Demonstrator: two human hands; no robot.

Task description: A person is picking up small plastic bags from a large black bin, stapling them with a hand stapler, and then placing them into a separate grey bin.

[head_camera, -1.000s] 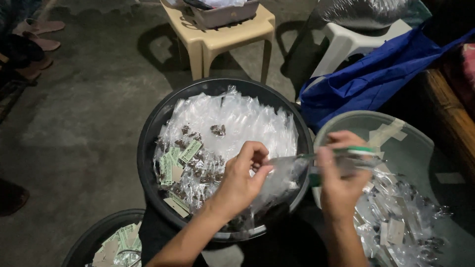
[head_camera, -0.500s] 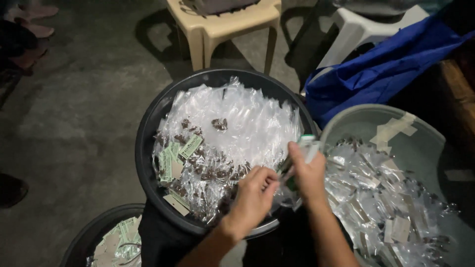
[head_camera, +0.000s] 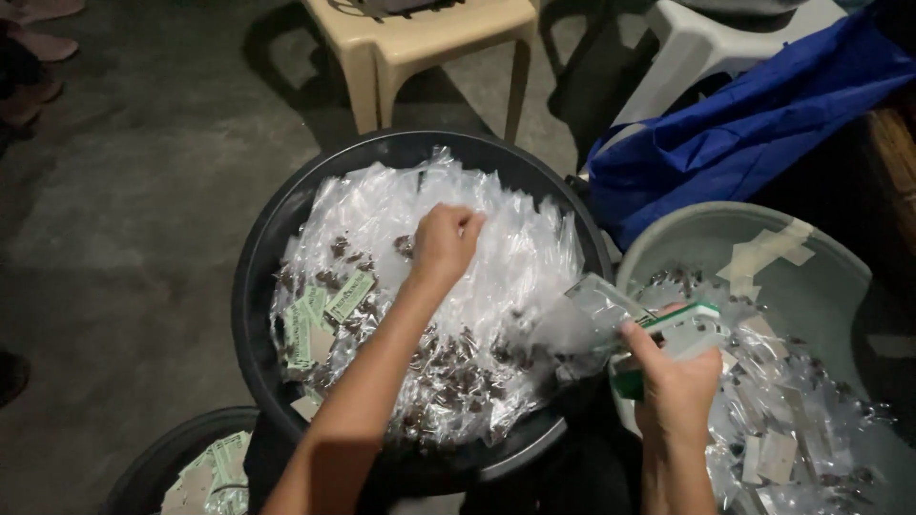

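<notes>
Small clear packets [head_camera: 496, 248] fill the black basin [head_camera: 258, 286] on the floor. The left hand [head_camera: 444, 238] pinches among them, fingers together. The right hand [head_camera: 673, 377] grips a green-and-white sealer [head_camera: 682, 334] and a packet [head_camera: 601, 300] above the grey basin [head_camera: 821, 286].

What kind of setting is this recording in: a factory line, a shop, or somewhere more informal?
Most likely an informal home or backyard packing spot, not a factory. The work sits low over a bare concrete floor, with plastic stools close by, and small clear packets heaped in a black basin and a grey basin.
</notes>
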